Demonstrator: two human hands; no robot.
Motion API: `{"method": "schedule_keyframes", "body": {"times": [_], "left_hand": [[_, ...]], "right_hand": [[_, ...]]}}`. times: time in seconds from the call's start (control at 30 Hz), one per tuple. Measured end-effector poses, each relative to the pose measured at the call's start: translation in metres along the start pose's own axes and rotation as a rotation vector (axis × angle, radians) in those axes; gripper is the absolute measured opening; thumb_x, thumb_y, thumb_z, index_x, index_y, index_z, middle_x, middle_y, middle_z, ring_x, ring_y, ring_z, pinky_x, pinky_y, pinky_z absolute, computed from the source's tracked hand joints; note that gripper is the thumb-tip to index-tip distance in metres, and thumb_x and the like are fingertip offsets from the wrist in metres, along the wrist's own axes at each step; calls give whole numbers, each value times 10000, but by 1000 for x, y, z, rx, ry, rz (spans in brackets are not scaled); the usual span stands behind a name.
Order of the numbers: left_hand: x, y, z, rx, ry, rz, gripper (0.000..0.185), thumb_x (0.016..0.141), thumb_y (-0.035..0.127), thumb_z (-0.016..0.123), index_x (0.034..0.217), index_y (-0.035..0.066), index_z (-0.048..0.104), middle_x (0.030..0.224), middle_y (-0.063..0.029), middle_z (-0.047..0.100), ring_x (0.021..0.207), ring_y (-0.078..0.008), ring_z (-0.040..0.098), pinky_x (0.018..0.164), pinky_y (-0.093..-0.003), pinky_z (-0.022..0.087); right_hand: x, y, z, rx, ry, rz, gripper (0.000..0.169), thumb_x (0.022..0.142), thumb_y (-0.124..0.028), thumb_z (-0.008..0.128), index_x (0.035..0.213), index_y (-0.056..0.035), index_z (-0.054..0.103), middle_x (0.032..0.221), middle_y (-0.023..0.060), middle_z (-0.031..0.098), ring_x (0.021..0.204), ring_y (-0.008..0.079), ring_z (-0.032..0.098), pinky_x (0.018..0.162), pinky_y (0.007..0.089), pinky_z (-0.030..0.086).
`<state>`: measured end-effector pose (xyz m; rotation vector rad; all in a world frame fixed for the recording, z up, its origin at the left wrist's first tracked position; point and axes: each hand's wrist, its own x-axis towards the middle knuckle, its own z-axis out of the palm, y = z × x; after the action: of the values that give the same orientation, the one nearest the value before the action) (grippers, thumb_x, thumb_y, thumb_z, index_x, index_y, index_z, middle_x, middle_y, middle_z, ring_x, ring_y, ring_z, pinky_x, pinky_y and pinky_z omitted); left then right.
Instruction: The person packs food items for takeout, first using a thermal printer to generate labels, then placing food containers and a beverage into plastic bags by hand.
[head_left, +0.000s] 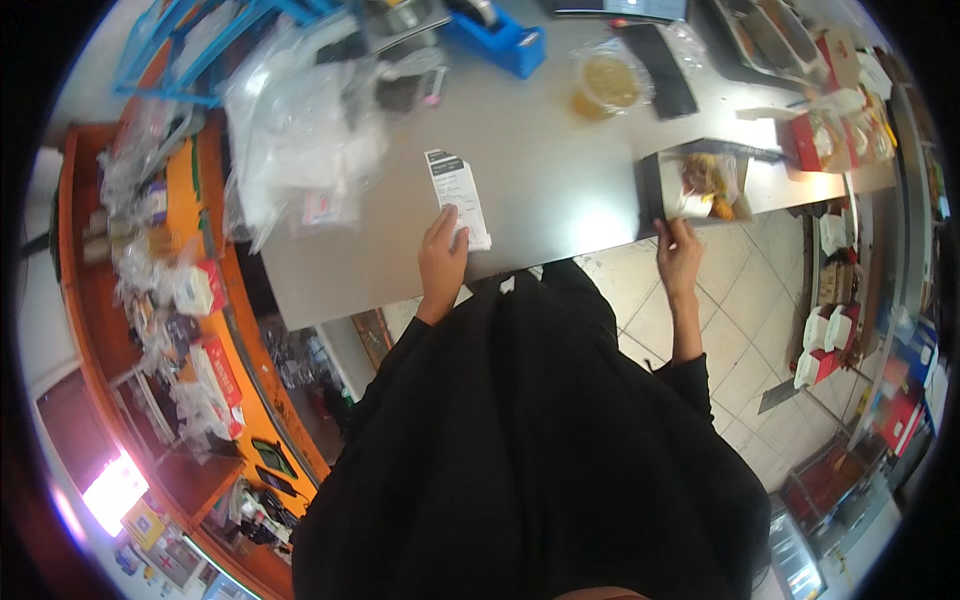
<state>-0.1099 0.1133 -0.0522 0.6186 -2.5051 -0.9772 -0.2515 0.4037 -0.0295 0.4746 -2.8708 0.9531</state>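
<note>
My left hand (443, 251) rests with its fingers on a printed paper receipt (454, 180), which lies on the metal counter (525, 172). The fingers press on its lower part, not closed round it. At the right, my right hand (679, 251) pinches the near corner of an open black takeaway box (651, 187) at the counter's front edge. Food (703, 176) and a small white piece lie inside the box. Beyond it, a clear plastic bag or tub of yellowish liquid (609, 81) stands near a dark flat strip (660, 71).
Clear plastic bags (300, 127) are heaped on the counter's left part. A blue tape dispenser (499, 41) stands at the back. Red and white food boxes (821, 142) and metal trays (765, 34) are at the right. Orange shelving (225, 300) runs along the left.
</note>
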Motion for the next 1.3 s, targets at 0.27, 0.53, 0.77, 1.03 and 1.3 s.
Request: {"method": "schedule_keyframes", "body": {"times": [0.27, 0.53, 0.77, 1.03, 1.3], "left_hand": [[-12, -39, -39, 158, 6, 229, 634, 633, 238, 661, 1153, -1, 387, 1148, -102, 457, 1023, -278, 387, 901, -395, 283], [-13, -72, -41, -227, 165, 158, 841, 573, 147, 705, 1217, -28, 192, 1176, -209, 323, 1062, -379, 333, 920, -429, 244], [61, -39, -80, -430, 227, 31, 397, 705, 90, 615, 1022, -13, 400, 960, -137, 441, 904, -246, 454, 798, -321, 369], [76, -5, -82, -410, 590, -100, 382, 730, 85, 619, 1006, -23, 379, 954, -132, 425, 897, -214, 455, 772, -316, 383], [68, 29, -61, -761, 613, -68, 650, 674, -36, 630, 1196, -30, 242, 1034, -131, 395, 1014, -232, 428, 900, -358, 377]], "right_hand": [[-74, -174, 77, 227, -94, -160, 181, 746, -89, 591, 636, 6, 483, 535, 152, 491, 434, 249, 493, 407, 305, 367], [-49, -240, 117, 490, -354, -119, 251, 757, -172, 532, 954, -16, 541, 613, 199, 548, 591, 337, 563, 537, 368, 441], [67, -198, 127, 635, 2, -58, 532, 747, -107, 551, 1206, 24, 315, 987, 158, 539, 836, 205, 567, 673, 281, 473], [66, -233, 136, 1071, 96, 93, 526, 629, 16, 676, 1010, 6, 313, 909, 91, 442, 790, 137, 485, 711, 220, 420], [67, -227, 125, 902, 186, -63, 471, 655, 30, 639, 972, 2, 292, 780, 65, 434, 714, 112, 470, 644, 226, 409]]}}
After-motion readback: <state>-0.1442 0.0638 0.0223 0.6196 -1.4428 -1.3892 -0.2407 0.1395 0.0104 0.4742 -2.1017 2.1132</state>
